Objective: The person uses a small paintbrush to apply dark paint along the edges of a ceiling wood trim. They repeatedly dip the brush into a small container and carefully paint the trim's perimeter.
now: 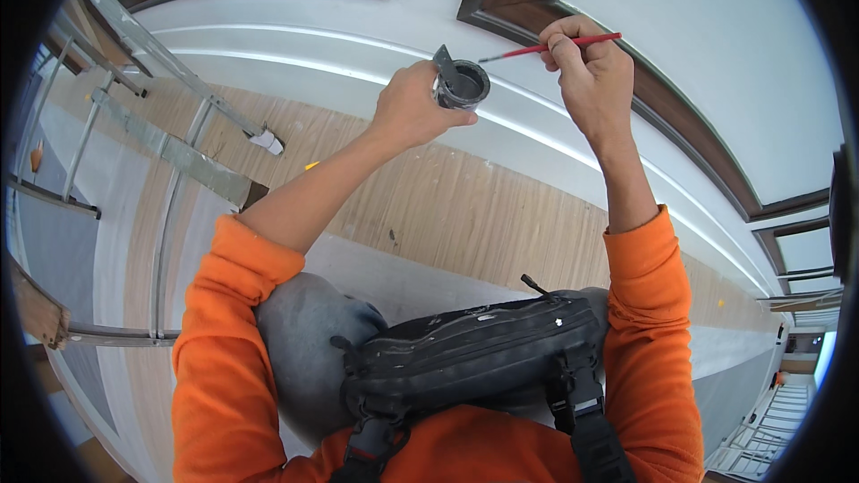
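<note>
My left hand (pixel 416 107) is wrapped round a small cup of dark grey paint (pixel 463 87). A flat dark scraper-like piece (pixel 444 64) stands up at the cup's left rim, beside the fingers. To the right, my right hand (pixel 586 63) pinches a thin red-handled paintbrush (pixel 573 44) between thumb and fingers. The brush lies nearly level, its dark tip pointing left, just up and right of the cup's rim and apart from it. Beyond the brush runs a brown wood moulding (pixel 510 9) on the white wall panel.
A paint-spotted metal ladder (pixel 152 45) and a plank (pixel 179 156) stand at the left. White skirting (pixel 322 67) edges the light wood floor (pixel 465 206), partly covered by pale sheeting (pixel 403 268). A black bag (pixel 474 349) is strapped across my lap.
</note>
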Demonstrator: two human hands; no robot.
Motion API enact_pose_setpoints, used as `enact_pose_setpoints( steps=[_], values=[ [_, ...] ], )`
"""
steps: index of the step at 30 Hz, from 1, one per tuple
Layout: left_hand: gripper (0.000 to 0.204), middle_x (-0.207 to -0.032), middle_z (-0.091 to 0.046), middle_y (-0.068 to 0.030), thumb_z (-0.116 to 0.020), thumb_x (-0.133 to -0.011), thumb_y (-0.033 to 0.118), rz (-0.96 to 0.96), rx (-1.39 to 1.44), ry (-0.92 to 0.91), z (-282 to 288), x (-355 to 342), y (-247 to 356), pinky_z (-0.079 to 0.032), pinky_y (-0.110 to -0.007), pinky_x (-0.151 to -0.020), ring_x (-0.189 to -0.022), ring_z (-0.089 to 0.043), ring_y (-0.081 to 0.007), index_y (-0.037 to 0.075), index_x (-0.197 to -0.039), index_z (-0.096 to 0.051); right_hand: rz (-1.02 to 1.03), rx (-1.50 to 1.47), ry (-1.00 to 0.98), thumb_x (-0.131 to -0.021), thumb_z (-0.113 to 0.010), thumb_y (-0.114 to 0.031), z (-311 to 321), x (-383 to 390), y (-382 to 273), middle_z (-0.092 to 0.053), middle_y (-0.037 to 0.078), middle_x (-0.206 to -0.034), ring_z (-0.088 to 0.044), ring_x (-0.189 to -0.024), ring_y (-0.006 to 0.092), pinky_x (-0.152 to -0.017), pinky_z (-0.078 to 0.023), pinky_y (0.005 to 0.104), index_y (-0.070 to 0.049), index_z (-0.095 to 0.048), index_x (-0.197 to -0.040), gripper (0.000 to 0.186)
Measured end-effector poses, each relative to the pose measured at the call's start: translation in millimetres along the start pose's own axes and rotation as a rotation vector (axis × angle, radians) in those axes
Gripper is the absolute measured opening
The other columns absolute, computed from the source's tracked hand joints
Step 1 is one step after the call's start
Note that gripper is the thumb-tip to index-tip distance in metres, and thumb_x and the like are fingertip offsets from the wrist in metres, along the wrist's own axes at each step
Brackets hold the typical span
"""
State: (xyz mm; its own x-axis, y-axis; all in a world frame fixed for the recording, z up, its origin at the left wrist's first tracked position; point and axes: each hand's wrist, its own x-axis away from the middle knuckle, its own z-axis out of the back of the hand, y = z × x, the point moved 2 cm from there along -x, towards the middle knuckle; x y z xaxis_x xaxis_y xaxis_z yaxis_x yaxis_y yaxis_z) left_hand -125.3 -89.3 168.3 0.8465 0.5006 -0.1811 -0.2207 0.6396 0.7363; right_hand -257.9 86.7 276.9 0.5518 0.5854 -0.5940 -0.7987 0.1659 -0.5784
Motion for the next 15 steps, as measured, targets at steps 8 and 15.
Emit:
enact_pose_setpoints(
  steps=[8, 15],
  values=[
    [0.068, -0.12, -0.071, -0.0193, -0.096, -0.07, 0.042, -0.07, -0.09, -0.003, -0.7, 5.1, 8.3, -0.053, -0.046, -0.101, -0.117, -0.066, -0.037, 0.005, -0.121, -0.071, 0.011, 0.029, -0.178, -0.096, -0.064, -0.018, -16.7, 9.8, -4.0, -0.073, 0.008, -0.079, -0.059, -0.063, 0.0186, -0.062, -0.048, 0.0337, -0.004, -0.074, -0.093, 0.018],
    [0.069, -0.12, -0.071, -0.0186, -0.096, -0.07, 0.043, -0.069, -0.098, -0.011, -2.0, 3.3, 5.3, -0.053, -0.047, -0.101, -0.117, -0.067, -0.0367, 0.005, -0.122, -0.071, 0.004, 0.0, -0.16, -0.098, -0.065, -0.02, -15.4, 10.1, 0.6, -0.075, 0.008, -0.081, -0.07, -0.072, 0.0194, -0.071, -0.054, 0.0343, -0.005, -0.077, -0.097, 0.019]
  ],
)
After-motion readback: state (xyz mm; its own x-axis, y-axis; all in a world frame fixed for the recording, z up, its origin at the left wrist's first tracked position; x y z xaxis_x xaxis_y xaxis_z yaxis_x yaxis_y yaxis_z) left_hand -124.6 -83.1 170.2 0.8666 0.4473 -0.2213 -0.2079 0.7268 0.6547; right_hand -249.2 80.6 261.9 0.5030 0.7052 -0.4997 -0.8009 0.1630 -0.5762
